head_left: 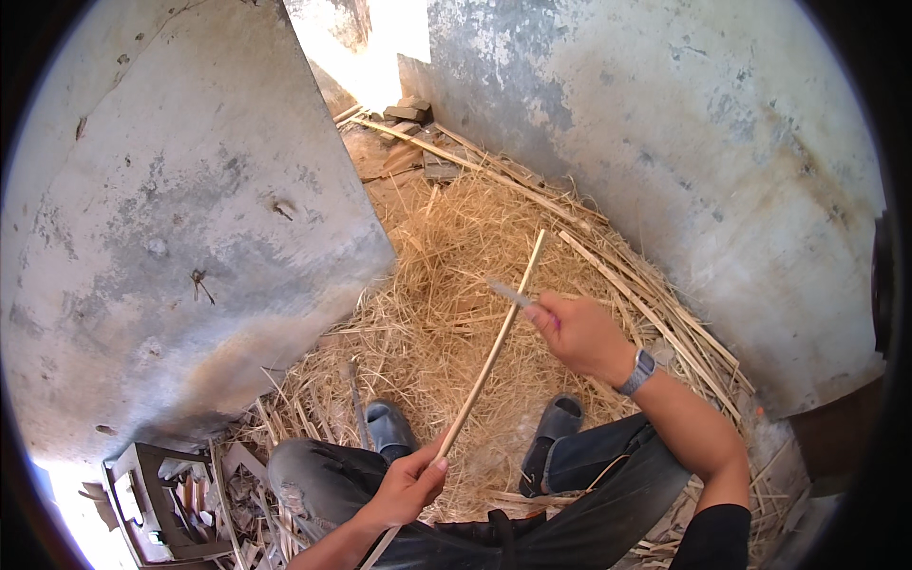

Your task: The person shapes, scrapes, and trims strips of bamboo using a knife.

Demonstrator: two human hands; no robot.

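Note:
A long, thin, pale wooden stick (487, 366) slants up and away from my lap, its far end leaning right. My left hand (408, 486) is closed around its lower part, thumb along the top, and the tail passes back under my left forearm. In my right hand (584, 334) is a knife, its handle hidden in the fist. The grey knife blade (508, 292) points left and lies across the upper part of the stick, seemingly touching it.
Curly straw-coloured shavings (456, 247) cover the floor around my sandalled feet. Long pale strips (655, 299) lie along the right wall (684, 142). A plastered wall (190, 218) stands at left, with a dark open frame (166, 503) holding scraps below it. Bricks (407, 110) sit at the back.

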